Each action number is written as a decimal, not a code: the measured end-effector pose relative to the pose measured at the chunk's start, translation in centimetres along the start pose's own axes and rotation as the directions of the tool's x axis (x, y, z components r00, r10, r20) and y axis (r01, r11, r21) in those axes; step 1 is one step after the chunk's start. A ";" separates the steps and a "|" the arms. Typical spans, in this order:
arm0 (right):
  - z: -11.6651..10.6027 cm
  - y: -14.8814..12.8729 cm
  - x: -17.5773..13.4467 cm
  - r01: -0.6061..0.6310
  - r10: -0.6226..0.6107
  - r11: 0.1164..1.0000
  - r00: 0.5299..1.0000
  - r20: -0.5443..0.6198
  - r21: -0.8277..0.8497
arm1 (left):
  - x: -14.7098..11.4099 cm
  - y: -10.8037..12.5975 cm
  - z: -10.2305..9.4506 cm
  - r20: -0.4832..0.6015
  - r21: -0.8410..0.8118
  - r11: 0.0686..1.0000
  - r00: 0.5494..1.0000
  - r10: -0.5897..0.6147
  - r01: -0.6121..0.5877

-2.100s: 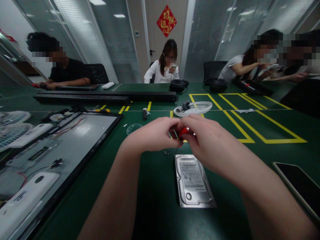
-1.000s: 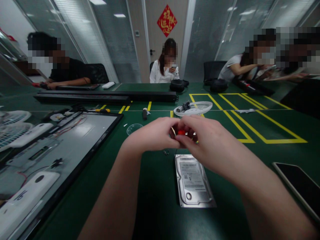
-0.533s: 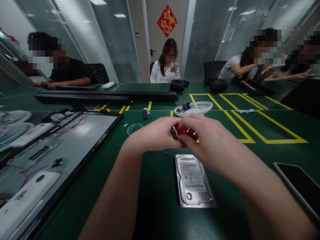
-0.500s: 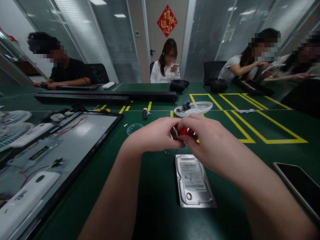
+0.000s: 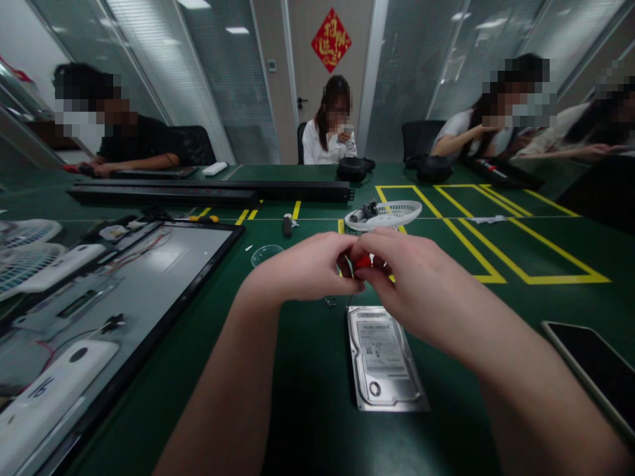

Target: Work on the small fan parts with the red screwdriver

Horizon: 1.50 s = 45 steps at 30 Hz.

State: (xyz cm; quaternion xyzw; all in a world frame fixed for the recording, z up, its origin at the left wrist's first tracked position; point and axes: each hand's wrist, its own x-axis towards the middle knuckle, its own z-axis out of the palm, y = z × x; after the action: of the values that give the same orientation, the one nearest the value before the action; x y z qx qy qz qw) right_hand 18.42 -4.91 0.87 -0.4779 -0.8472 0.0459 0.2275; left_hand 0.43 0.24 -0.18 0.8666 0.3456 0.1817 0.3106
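My right hand [image 5: 411, 271] is closed, its thumb and fingers pinching a small red object [image 5: 364, 260] whose kind I cannot make out. My left hand [image 5: 320, 264] meets it fingertip to fingertip, its fingers curled together; what they hold, if anything, is hidden. Just below the hands a silver hard drive [image 5: 384, 360] lies flat on the green table [image 5: 317, 423], label side up. Several tiny screws [image 5: 330, 303] are scattered beyond its left corner. A thin dark tip shows by the drive's far edge, under the right hand.
Left lies a large panel [image 5: 198, 254] with white covers [image 5: 84, 370] and wires. Beyond my hands are a clear round dish [image 5: 266, 255], a white fan grille [image 5: 401, 213] and long black bars [image 5: 208, 192]. A phone [image 5: 590, 370] lies right. Several people sit around the table.
My hands stay almost in place, with a slight shift of the fingers around the red object. The hard drive has not moved. People across the table shift a little.
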 end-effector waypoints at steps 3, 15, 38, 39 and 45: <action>0.0 0.0 0.0 -0.012 0.012 1.000 1.000 -0.005 0.010 | 0.0 -0.1 0.0 0.006 -0.004 1.000 1.000 -0.008 0.008; 0.0 -0.2 0.1 0.010 -0.011 1.000 1.000 0.007 0.023 | 0.1 -0.3 0.1 0.013 -0.006 1.000 1.000 -0.002 0.002; -0.1 0.1 -0.1 0.029 -0.029 0.999 1.000 0.001 0.039 | -0.1 -0.2 0.0 0.004 -0.057 0.998 1.000 -0.020 0.020; -0.2 0.0 -0.1 0.035 -0.035 0.998 0.999 0.005 0.048 | -0.1 -0.3 0.0 0.003 -0.047 0.999 1.000 -0.021 0.021; 0.0 -0.3 0.0 -0.015 0.015 1.000 1.000 0.000 0.011 | -0.1 -0.2 0.0 -0.017 -0.062 0.998 1.000 -0.013 0.012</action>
State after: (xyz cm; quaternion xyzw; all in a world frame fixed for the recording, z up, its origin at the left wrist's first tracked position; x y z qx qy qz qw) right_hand 18.21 -5.05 0.94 -0.4831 -0.8432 0.0520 0.2299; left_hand 0.25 0.36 -0.31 0.8529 0.3478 0.1976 0.3354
